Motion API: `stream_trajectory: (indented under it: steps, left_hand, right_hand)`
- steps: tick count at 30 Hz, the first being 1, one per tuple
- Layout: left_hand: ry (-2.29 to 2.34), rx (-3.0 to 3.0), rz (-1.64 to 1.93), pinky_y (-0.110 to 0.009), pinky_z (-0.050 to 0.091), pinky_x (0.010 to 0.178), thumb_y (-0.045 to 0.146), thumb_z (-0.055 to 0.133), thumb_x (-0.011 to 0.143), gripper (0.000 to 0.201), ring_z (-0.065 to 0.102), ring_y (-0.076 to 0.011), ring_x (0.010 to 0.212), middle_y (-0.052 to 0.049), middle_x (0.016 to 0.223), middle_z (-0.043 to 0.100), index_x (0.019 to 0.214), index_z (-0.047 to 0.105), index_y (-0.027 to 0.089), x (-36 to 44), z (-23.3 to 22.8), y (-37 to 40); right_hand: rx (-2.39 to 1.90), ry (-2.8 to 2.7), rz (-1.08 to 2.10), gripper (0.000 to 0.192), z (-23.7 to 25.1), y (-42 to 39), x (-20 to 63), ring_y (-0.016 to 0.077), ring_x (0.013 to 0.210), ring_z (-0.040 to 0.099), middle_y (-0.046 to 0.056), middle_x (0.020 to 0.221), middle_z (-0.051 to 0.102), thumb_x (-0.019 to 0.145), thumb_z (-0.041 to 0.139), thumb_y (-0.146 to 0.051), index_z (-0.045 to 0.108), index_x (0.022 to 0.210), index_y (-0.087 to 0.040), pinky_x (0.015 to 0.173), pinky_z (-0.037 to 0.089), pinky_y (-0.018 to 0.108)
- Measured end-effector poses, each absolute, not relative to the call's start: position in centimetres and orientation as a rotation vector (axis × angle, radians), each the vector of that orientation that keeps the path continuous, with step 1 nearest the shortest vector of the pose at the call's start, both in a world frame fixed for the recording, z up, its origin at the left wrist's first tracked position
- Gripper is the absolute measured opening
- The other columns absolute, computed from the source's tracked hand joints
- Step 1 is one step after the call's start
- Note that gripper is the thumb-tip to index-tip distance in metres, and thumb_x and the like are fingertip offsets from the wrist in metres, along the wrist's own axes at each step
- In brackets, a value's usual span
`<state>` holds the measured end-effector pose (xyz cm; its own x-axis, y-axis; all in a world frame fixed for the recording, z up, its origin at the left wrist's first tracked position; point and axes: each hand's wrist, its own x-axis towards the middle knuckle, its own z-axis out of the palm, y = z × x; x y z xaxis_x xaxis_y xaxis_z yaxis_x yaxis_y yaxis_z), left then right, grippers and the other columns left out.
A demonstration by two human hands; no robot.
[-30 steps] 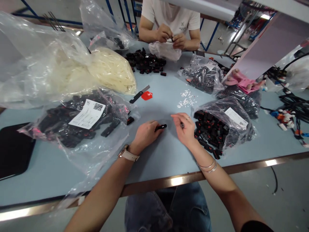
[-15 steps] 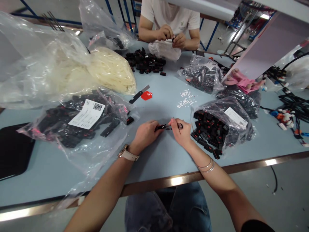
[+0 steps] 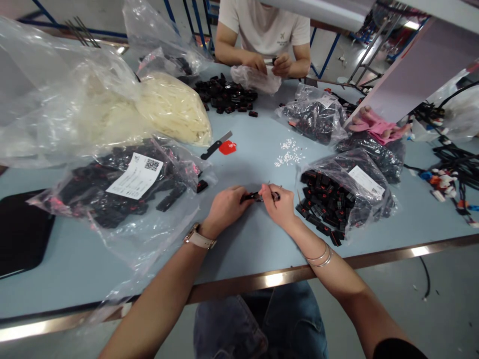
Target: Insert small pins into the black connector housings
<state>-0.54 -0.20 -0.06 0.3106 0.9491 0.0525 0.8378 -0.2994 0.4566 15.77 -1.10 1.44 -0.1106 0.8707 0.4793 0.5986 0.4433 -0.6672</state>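
Over the blue table (image 3: 247, 149), left hand (image 3: 224, 207) pinches a black connector (image 3: 250, 196); right hand (image 3: 280, 204) grips its other end, beside the open connector bag (image 3: 346, 192).

Both forearms are bare, with no sleeve on the left one. The left wrist carries a watch (image 3: 199, 240) with a pale strap and a gold-toned case. Two thin silver bangles (image 3: 320, 258) circle the right wrist. A dark sleeve edge (image 3: 398, 349) shows at the upper right arm. Blue denim jeans (image 3: 258, 324) cover the lap below.
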Motion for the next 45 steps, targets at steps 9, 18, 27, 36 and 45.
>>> stream_trajectory:
  steps: [9,18,27,36,45]
  left_hand:
    - [1.613,2.285,0.433,-0.027,0.039,0.06,0.03,0.056,0.083,0.015,0.059,-0.018,0.07,-0.006,0.079,0.065,0.076,0.061,0.017,-0.5,0.0,-0.2]
    - [1.625,2.29,0.449,-0.027,0.039,0.06,0.029,0.053,0.085,0.018,0.059,-0.0172,0.068,-0.006,0.077,0.065,0.072,0.06,0.018,-0.4,0.2,-0.4]
    - [1.617,2.262,0.409,-0.029,0.04,0.062,0.031,0.058,0.083,0.015,0.06,-0.0207,0.073,-0.007,0.082,0.065,0.08,0.062,0.017,-0.4,0.2,-0.3]
    - [1.603,2.278,0.437,-0.029,0.041,0.062,0.033,0.054,0.083,0.017,0.06,-0.0198,0.072,-0.006,0.08,0.065,0.078,0.061,0.018,-0.5,0.1,-0.3]
    - [1.617,2.286,0.422,-0.028,0.041,0.061,0.033,0.056,0.083,0.016,0.06,-0.0189,0.071,-0.006,0.08,0.065,0.078,0.061,0.018,-0.5,0.2,-0.3]
  right_hand:
    - [-1.291,-1.912,0.294,0.041,1.3,-0.9,15.3,0.0097,0.054,0.056,0.003,0.06,0.066,0.094,0.037,-0.038,0.057,0.063,-0.02,0.057,0.039,0.022]
    - [-1.336,-1.953,0.229,0.044,1.1,-0.7,14.5,0.0098,0.049,0.048,0.0,0.052,0.058,0.094,0.035,-0.04,0.052,0.058,-0.021,0.054,0.034,0.024]
    - [-1.341,-1.745,0.38,0.044,1.7,-1.2,15.7,0.0085,0.046,0.046,0.0,0.051,0.056,0.093,0.036,-0.041,0.059,0.063,-0.019,0.053,0.036,0.021]
    - [-1.351,-1.751,0.431,0.042,1.5,-1.0,15.7,0.0095,0.048,0.048,0.0,0.051,0.057,0.092,0.037,-0.041,0.058,0.063,-0.019,0.055,0.038,0.022]
    - [-1.362,-1.756,0.403,0.043,1.5,-0.9,15.6,0.0095,0.048,0.049,0.0,0.052,0.058,0.092,0.036,-0.041,0.058,0.063,-0.019,0.055,0.039,0.022]
